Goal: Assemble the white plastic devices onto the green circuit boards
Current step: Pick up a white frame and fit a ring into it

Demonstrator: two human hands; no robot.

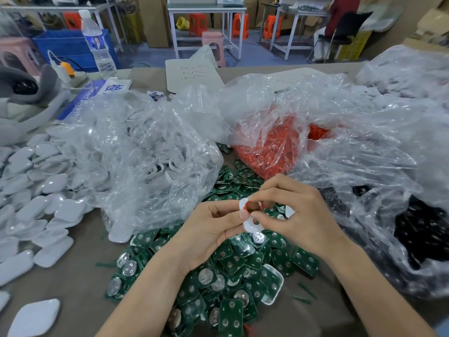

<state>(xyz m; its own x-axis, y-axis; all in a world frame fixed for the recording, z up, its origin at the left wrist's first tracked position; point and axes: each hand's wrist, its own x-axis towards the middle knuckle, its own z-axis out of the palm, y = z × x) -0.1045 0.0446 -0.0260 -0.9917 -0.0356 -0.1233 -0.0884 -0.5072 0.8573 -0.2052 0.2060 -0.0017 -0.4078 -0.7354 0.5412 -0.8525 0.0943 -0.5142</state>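
A white plastic device [250,223] with a red ring [254,207] at its top is held between both hands over a heap of green circuit boards [233,271]. My left hand [213,229] grips its left edge with thumb and fingers. My right hand [294,210] pinches the red ring and the device's right side. One white shell [272,284] lies on the boards at the right. Finished white shells [36,190] cover the table's left side.
A clear bag of white parts [145,154] sits left of centre. A bag of red parts [274,147] lies behind my hands, and a bag with dark parts [418,229] at the right. A water bottle [97,45] stands far left. A person sits at a far table.
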